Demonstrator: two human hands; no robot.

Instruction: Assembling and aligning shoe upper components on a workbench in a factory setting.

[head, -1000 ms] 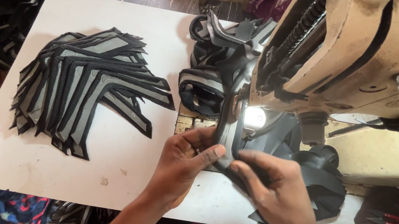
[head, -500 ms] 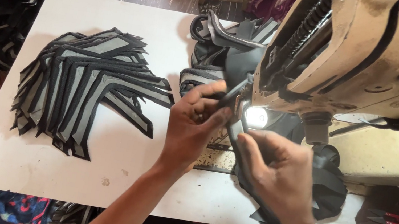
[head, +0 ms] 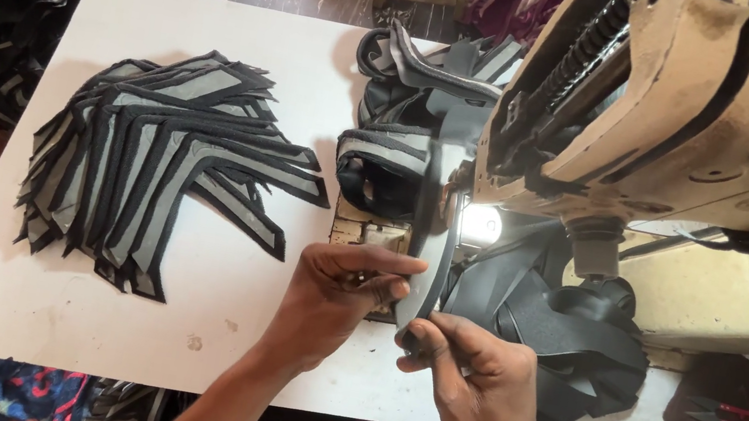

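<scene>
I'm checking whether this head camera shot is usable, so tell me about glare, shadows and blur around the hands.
Head view: the sewing machine's lamp is blown out to a white spot beside the dark strip; the left hand and right hand are sharp, without motion blur; the stack of cut black and grey pieces casts soft shadows on the white table; the sewing machine head looms large and bowed.
</scene>
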